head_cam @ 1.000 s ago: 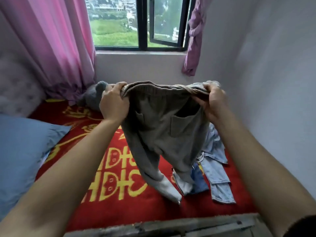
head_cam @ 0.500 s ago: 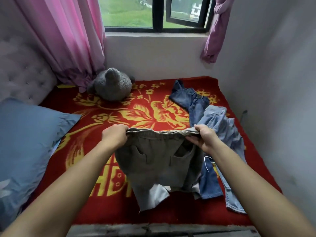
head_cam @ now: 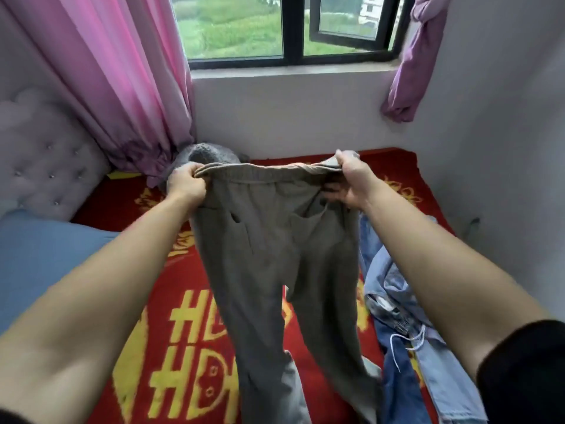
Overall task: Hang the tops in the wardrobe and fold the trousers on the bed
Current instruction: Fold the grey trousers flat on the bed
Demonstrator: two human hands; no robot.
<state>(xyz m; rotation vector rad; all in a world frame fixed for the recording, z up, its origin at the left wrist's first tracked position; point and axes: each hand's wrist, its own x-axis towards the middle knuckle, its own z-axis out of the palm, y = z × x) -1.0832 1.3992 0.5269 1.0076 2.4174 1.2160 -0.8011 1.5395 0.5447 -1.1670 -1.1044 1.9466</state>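
Two hands stretch the grey trousers above the bed.
Head view: left hand and right hand each pinch one waistband end, fingers curled; legs hang free. Judged best: keep the waistband taut and level, match the legs, then lay flat. Jeans lie heaped on the right; no wardrobe shows.

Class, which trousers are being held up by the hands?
The grey-brown trousers, gripped at the waistband by left hand and right hand; the blue jeans lie on the bed.
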